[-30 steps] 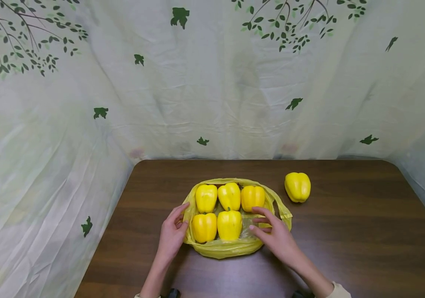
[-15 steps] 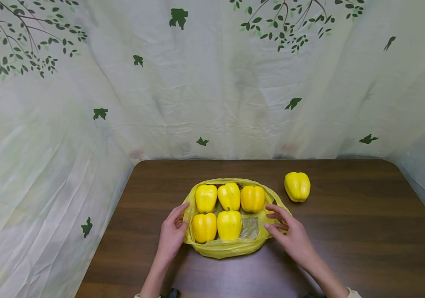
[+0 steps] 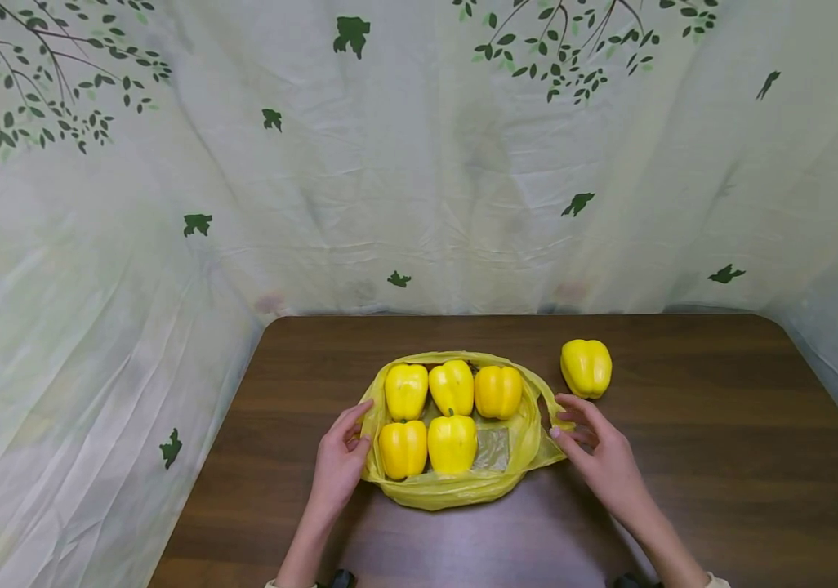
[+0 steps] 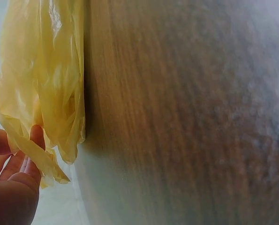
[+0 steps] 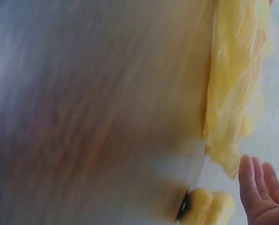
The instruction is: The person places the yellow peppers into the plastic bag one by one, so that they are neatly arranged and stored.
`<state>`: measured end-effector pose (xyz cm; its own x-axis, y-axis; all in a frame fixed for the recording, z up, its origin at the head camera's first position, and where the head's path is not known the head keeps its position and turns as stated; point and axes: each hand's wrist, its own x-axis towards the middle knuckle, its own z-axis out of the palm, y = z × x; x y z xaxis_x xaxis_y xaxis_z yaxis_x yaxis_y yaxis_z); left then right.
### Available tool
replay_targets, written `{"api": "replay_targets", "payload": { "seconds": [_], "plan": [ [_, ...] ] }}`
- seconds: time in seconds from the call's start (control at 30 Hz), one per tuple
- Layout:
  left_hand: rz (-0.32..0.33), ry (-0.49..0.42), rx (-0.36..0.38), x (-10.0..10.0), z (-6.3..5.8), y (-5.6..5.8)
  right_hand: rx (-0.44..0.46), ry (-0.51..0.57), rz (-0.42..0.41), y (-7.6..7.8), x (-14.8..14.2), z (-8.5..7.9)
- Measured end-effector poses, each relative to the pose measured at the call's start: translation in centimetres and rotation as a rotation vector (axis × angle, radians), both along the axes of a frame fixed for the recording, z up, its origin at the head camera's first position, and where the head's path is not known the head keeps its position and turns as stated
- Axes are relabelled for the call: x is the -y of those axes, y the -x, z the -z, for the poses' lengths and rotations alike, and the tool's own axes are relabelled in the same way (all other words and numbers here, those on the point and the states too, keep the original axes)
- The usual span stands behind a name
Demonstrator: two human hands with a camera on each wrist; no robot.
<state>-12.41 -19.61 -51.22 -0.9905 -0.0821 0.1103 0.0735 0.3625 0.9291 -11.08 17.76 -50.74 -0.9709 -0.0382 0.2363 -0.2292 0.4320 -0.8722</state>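
A yellow plastic bag (image 3: 441,495) lies spread with its mouth upward. Several yellow bell peppers (image 3: 452,444) sit inside it in two rows, beside a bare patch at the front right. My left hand (image 3: 341,454) holds the bag's left rim; in the left wrist view, a strip of the bag (image 4: 33,152) runs between thumb and fingers of that hand (image 4: 15,183). At the right end, my right hand (image 3: 606,461) is by the bag's handle loop, fingers loosely extended. In the right wrist view, the hand (image 5: 266,194) shows extended fingers near the bag's tip (image 5: 228,159).
One more yellow bell pepper (image 3: 586,369) lies outside the bag at the back right, just beyond my right hand. Everything is on a dark wooden table (image 3: 720,457). A pale curtain (image 3: 434,180) with leaf prints hangs behind the table.
My right hand has moved rightward from over the bag's inside to beyond its right edge, and the bag's right handle is spread outward. My left hand stays at the left rim.
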Motion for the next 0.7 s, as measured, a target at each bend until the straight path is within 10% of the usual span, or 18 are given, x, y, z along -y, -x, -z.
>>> {"api": "replay_targets", "payload": {
  "seconds": [0.7],
  "plan": [
    [-0.001, -0.017, 0.009, 0.0, 0.0, -0.2, -0.09, -0.021, 0.125, 2.0, -2.7, -1.1]
  ]
}}
